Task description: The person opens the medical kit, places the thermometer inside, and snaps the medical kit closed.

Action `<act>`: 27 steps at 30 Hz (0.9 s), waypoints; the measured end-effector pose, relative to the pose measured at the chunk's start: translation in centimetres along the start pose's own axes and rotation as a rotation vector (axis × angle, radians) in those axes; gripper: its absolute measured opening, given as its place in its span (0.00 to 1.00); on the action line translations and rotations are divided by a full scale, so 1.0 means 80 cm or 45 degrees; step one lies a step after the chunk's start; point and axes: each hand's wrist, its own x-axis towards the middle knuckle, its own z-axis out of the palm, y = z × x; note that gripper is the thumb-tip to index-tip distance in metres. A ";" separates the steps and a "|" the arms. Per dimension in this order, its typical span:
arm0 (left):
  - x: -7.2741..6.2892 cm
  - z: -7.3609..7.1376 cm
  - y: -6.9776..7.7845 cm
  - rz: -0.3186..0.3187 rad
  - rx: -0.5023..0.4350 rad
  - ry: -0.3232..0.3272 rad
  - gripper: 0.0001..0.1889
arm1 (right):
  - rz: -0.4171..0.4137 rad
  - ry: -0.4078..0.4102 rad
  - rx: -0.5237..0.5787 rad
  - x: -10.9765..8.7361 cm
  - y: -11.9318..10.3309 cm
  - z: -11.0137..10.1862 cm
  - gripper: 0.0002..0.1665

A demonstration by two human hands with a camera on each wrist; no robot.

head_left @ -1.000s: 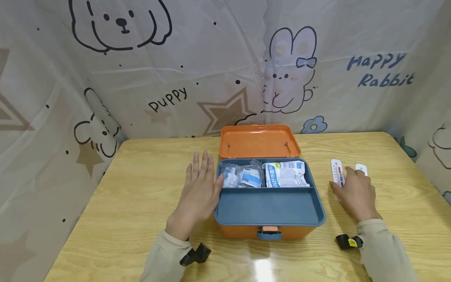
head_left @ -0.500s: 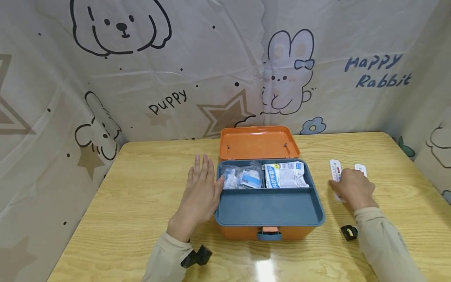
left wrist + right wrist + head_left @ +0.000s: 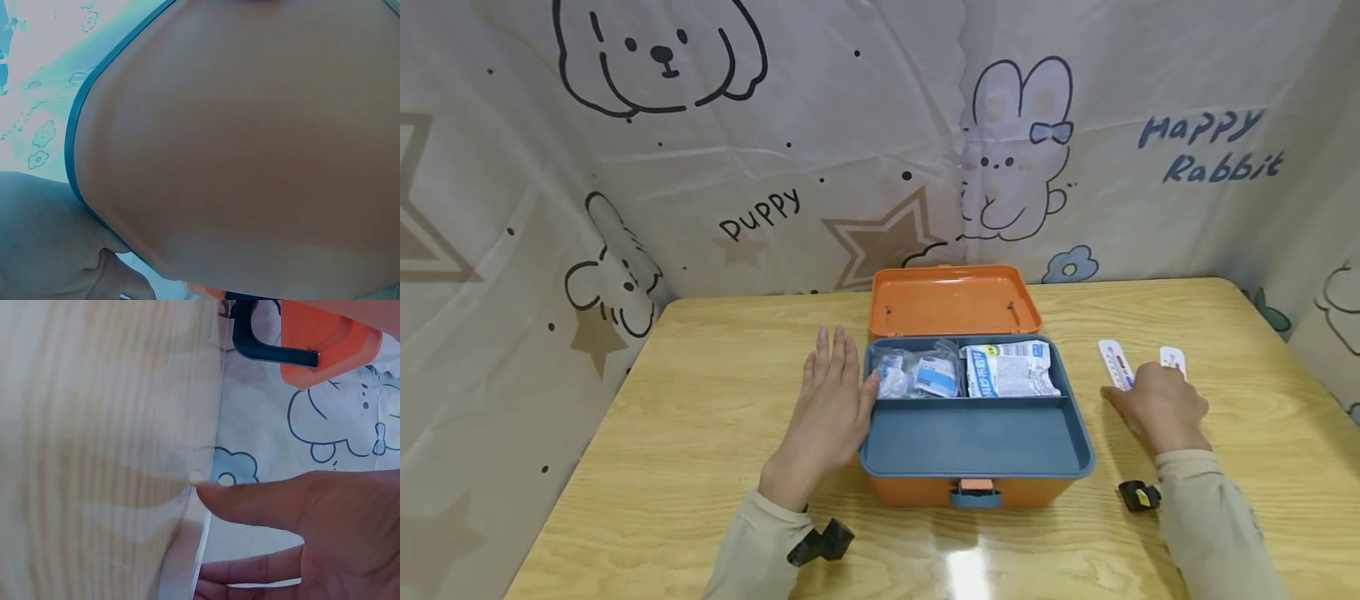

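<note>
An orange and blue-grey box (image 3: 977, 442) stands with its lid (image 3: 955, 300) up. My left hand (image 3: 823, 425) lies along the box's left side, fingers straight, thumb at the rim. That hand (image 3: 50, 237) also shows beside the box wall (image 3: 237, 156) in the left wrist view. Right of the box, my right hand (image 3: 1165, 404) pinches a flat white thermometer (image 3: 1115, 364) with coloured marks; its lower end is hidden. The right wrist view shows the thumb (image 3: 250, 503) against the thermometer's edge (image 3: 184, 559). Another white strip (image 3: 1172, 358) shows beyond the knuckles.
Bagged supplies (image 3: 917, 375) and a white and blue packet (image 3: 1011, 371) fill the box's rear compartments. A latch (image 3: 976, 493) is on its front. The wooden table (image 3: 715, 417) meets a printed cloth (image 3: 820, 100) at the back.
The thermometer has turned slightly, its upper end leaning further left. My right fingers have drawn in around it. My left hand keeps its place by the box.
</note>
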 end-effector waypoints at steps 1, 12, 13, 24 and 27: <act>0.000 0.000 0.000 -0.004 -0.002 0.000 0.34 | 0.004 0.006 -0.007 -0.001 0.000 0.000 0.26; 0.001 0.000 0.002 -0.007 0.024 0.024 0.34 | -0.038 0.046 -0.027 -0.003 0.007 -0.001 0.17; 0.001 0.000 0.002 -0.006 0.025 0.027 0.34 | -0.047 0.052 -0.024 -0.002 0.008 -0.001 0.17; -0.003 0.001 0.001 -0.022 0.019 0.044 0.34 | -0.172 0.073 -0.047 0.001 0.005 0.000 0.15; -0.003 0.001 0.000 -0.014 0.030 0.051 0.34 | -0.238 0.133 -0.048 0.002 0.003 0.001 0.13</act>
